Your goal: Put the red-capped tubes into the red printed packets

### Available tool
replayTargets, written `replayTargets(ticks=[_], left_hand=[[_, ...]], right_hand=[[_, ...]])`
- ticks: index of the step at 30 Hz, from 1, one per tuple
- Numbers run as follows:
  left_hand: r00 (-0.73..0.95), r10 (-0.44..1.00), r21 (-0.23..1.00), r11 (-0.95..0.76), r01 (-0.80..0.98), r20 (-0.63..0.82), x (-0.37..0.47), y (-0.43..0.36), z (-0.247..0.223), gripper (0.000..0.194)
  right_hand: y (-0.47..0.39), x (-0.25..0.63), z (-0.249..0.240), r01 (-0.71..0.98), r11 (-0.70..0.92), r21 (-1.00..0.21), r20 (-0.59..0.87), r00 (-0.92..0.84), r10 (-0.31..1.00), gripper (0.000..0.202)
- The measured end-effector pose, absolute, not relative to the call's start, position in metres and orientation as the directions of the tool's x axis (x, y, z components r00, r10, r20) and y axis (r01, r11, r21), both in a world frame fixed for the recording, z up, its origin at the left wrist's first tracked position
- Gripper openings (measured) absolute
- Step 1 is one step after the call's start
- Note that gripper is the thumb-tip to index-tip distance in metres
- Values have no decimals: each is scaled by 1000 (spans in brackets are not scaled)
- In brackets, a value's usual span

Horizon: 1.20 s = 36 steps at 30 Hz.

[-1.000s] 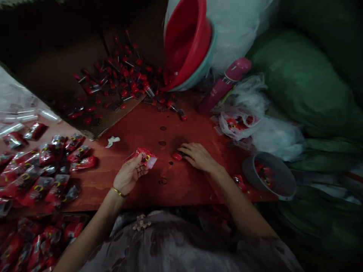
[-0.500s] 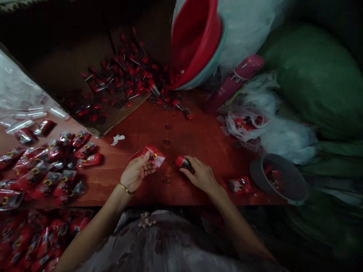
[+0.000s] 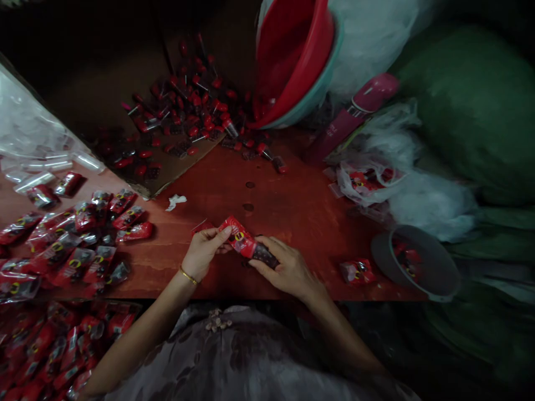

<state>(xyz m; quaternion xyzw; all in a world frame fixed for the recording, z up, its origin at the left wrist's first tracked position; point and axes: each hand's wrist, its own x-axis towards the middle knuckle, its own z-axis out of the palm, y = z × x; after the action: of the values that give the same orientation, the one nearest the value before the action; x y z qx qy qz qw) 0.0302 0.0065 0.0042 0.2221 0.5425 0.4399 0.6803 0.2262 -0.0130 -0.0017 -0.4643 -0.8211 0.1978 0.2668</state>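
The left hand (image 3: 204,252) pinches the wrapper (image 3: 237,234). At the wrapper's right end, the half-closed right hand (image 3: 289,268) grips a bottle (image 3: 264,255).

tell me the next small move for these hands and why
Probably the right hand should ease the dark container toward the left hand, into the red packet: the left hand grips the packet's far end, and the container's dark end shows outside it, in the right hand. How much is already inside is hard to tell.
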Motion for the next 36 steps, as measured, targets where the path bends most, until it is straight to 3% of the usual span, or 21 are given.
replayTargets(ticks=[7, 13, 21, 24, 27, 33, 36], left_hand=[[15, 860, 748, 451, -486, -510, 40, 2, 4, 42], [-29, 891, 768, 374, -520, -453, 52, -1, 2, 38], [-15, 822, 668, 452, -591, -570, 56, 1, -2, 38], [2, 842, 675, 435, -596, -540, 50, 4, 1, 36], [-16, 860, 695, 402, -596, -511, 47, 5, 0, 34], [78, 900, 749, 402, -527, -428, 57, -2, -10, 35], [62, 907, 741, 378, -556, -416, 55, -2, -9, 32]], right_hand=[[-10, 220, -10, 618, 411, -671, 237, -346, 908, 36], [-6, 211, -11, 595, 427, -681, 285, -322, 903, 35], [-4, 192, -18, 553, 329, -765, 223, -251, 942, 39], [-7, 194, -20, 439, 219, -872, 118, -245, 962, 48], [-10, 195, -18, 322, 56, -945, -16, -218, 976, 35], [-10, 182, -14, 201, -47, -978, -58, -51, 997, 24], [-6, 179, -14, 96, -94, -991, -103, -91, 991, 26]])
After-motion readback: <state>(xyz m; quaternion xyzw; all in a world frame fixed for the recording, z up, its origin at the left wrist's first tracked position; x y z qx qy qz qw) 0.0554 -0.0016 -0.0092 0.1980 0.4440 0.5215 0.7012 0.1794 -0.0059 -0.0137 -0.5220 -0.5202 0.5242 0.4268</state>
